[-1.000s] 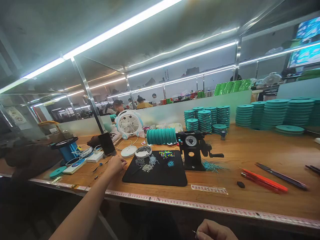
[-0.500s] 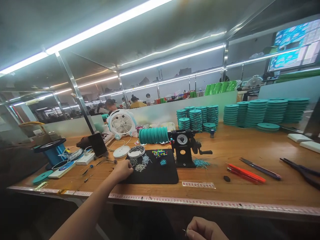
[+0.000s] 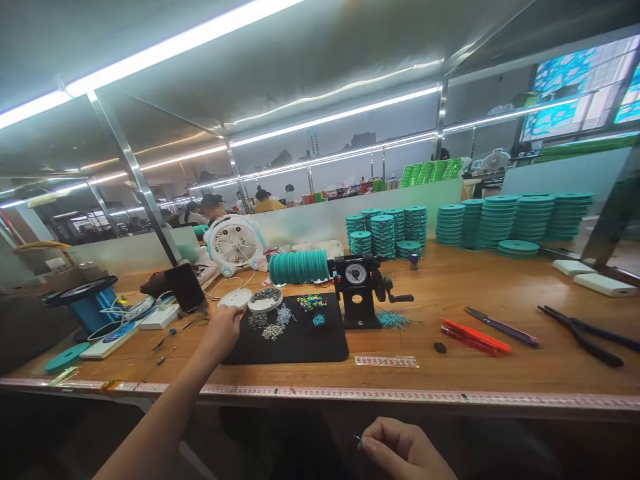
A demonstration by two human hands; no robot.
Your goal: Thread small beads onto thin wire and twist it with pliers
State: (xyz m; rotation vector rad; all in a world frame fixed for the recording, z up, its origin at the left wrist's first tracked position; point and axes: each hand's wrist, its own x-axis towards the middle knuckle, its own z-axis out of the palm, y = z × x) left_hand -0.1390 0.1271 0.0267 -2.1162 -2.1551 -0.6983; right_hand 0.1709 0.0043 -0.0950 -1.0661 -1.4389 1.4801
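My left hand (image 3: pixel 225 331) is over the left edge of a black mat (image 3: pixel 310 343), close to a round white lid (image 3: pixel 235 299). Its fingers are drawn together, and whatever they may hold is hidden. On the mat lie small piles of silvery metal parts (image 3: pixel 273 331), dark grey parts (image 3: pixel 258 321), clear pieces (image 3: pixel 285 314), coloured beads (image 3: pixel 312 303) and blue bits (image 3: pixel 319 320). A white dish (image 3: pixel 265 300) of grey pieces sits at the mat's back edge. Below the table edge, my right hand (image 3: pixel 400 448) pinches a tiny shiny piece (image 3: pixel 358 439), too small to name.
A black hand-cranked winder (image 3: pixel 356 293) holding teal spools (image 3: pixel 299 267) stands right of the mat. Red-handled tool (image 3: pixel 475 337), tweezers (image 3: pixel 503 327) and pliers (image 3: pixel 580 333) lie rightward. Teal spool stacks (image 3: pixel 507 223) line the back. A fan (image 3: pixel 236 243) and phone (image 3: pixel 185 287) stand left.
My left hand has moved back and left from the piles toward the white lid. My right hand stays below the table edge, still pinching. The whole view has shifted slightly.
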